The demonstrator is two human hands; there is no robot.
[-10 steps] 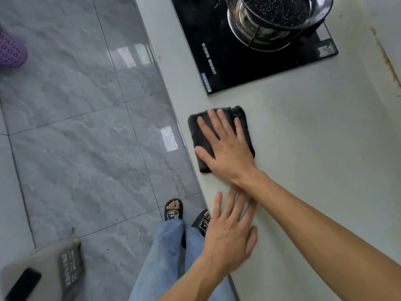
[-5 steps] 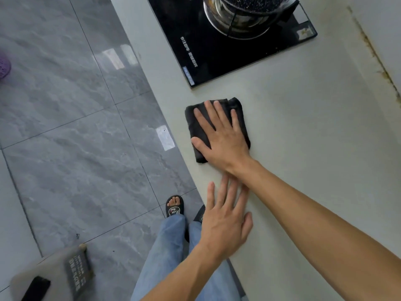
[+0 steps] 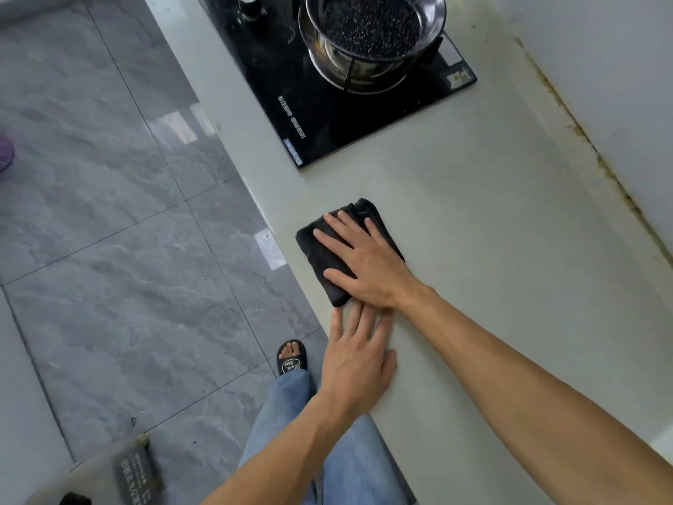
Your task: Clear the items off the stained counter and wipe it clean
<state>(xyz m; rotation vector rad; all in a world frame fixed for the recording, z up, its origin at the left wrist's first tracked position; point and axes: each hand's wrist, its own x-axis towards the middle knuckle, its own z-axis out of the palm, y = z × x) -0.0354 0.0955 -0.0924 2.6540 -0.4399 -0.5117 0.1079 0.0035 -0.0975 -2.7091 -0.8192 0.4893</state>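
Desk point(image 3: 473, 220): my right hand point(image 3: 368, 264) presses flat on the cloth point(image 3: 320, 255); left hand point(image 3: 355, 362), fingers spread, rests at six o'clock.

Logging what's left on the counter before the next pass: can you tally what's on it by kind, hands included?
Cloths: 1, black cloth under the right hand
Hobs: 1, black hob
Pots: 1, pot on the hob
Hands: 2, left hand flat on the counter
Total: 5

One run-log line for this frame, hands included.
phase: wiping | right hand: flat on black cloth | left hand: flat on counter | pot on stove
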